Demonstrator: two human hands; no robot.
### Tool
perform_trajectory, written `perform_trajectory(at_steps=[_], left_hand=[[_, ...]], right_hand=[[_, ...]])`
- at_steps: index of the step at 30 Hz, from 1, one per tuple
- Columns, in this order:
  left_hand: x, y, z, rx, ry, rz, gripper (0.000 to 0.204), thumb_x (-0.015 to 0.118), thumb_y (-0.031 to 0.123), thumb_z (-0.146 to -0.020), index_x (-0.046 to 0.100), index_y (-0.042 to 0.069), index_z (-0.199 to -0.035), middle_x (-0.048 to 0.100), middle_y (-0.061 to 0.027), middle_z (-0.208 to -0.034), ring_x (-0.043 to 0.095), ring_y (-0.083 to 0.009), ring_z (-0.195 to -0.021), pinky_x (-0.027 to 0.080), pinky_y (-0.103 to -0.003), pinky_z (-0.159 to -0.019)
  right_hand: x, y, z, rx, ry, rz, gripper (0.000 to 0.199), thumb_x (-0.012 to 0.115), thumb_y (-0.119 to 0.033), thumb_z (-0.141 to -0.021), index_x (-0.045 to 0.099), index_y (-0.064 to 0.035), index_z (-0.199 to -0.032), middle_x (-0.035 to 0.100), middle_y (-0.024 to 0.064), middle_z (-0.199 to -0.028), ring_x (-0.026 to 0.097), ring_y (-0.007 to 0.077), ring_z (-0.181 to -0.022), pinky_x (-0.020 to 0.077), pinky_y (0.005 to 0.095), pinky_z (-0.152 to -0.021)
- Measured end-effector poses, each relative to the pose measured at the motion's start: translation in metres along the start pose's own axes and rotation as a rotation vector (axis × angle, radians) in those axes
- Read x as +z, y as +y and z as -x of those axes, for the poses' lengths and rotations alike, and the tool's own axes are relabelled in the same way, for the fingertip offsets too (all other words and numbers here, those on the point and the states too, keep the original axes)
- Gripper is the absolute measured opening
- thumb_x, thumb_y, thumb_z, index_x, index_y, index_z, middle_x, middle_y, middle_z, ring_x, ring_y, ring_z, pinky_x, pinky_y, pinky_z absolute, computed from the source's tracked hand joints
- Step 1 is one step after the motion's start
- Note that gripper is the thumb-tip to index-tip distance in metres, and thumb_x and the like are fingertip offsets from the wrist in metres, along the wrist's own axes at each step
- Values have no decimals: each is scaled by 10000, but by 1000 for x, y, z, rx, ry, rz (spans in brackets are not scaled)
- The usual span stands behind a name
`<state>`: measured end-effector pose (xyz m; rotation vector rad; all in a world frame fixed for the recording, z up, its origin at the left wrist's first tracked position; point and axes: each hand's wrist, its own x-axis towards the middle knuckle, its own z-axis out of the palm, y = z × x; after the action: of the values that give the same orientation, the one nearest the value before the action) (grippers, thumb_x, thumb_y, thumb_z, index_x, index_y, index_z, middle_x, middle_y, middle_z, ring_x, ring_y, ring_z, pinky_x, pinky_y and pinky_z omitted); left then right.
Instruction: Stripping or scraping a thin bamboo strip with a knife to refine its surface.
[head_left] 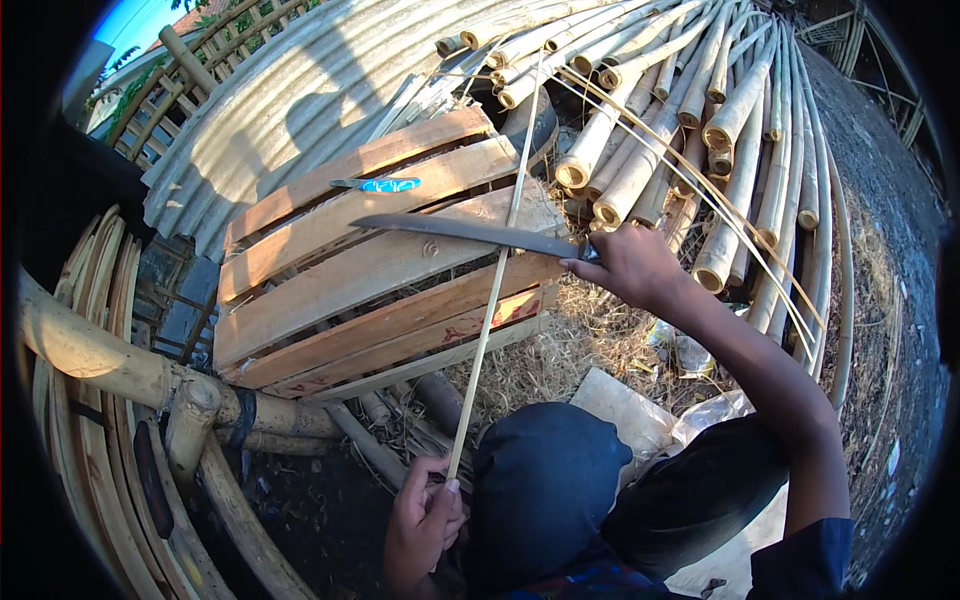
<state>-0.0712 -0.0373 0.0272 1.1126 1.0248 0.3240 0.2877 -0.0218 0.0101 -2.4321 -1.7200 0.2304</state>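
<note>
Knife (462,231) across a bamboo strip (481,360), over a slatted wooden crate (330,295)

In the head view, the person's right hand (640,265) has its grip wrapped around the handle of the knife, whose long dark blade points left above the crate. The left hand (425,520), low in the view, has a narrow grip, fingers and thumb holding the near end of the pale, thin strip. From there the strip slants up and away past the crate's right part, its far end near the bamboo poles (740,120). Blade and strip cross near the middle of the view; whether they touch there, I cannot tell.

A small knife with a blue patterned handle (390,185) lies on the crate's slats, beyond the long blade. Behind the crate spreads a pale corrugated sheet (200,180) with shadows on it. The poles lie heaped to the upper right, several open ends facing the person. At the left, split bamboo lengths (120,400) stand beside a thick bamboo rail (110,355). A knee in dark cloth (545,490) rises between the hands, and dry straw (530,365) covers ground near the crate.
</note>
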Motion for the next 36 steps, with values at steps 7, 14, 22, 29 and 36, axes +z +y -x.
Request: perform_trajectory(at_steps=[7,14,22,29,36], left_hand=[[-11,-10,-5,-41,-35,87,275,469,81,-968,442,61,-1240,392,16,-609,314,-18,-459,224,-181,-391],[-14,-16,-32,-27,-97,334,280,465,84,-963,461,87,-1243,371,-6,-627,267,-28,-430,197,-175,-371],[-8,-15,-49,-3,-78,362,271,488,77,-954,498,87,-1224,365,11,-620,254,-18,-420,188,-166,-364],[-7,-13,-56,-4,-37,317,243,515,80,-951,544,74,-1192,360,23,-610,263,-12,-426,178,-168,-362],[-10,-30,-19,21,16,293,250,518,13,-926,560,45,-1170,331,28,-569,257,-25,-404,173,-188,-352]], right_hand=[[21,76,-26,263,59,-427,749,424,-630,-912,505,43,-594,518,142,-501,581,337,-510,472,437,-536],[0,34,0,226,94,-995,483,649,-449,-870,506,-4,-749,490,29,-511,482,109,-412,402,295,-409],[8,-9,17,107,-111,-666,670,535,-597,-881,569,48,-702,512,108,-528,568,243,-511,477,413,-550],[10,-51,33,-266,-306,-270,728,444,-683,-862,615,23,-814,584,194,-619,630,374,-664,514,476,-697],[1,-15,-3,36,-189,-427,698,448,-587,-917,565,59,-679,509,210,-518,574,380,-548,472,470,-633]])
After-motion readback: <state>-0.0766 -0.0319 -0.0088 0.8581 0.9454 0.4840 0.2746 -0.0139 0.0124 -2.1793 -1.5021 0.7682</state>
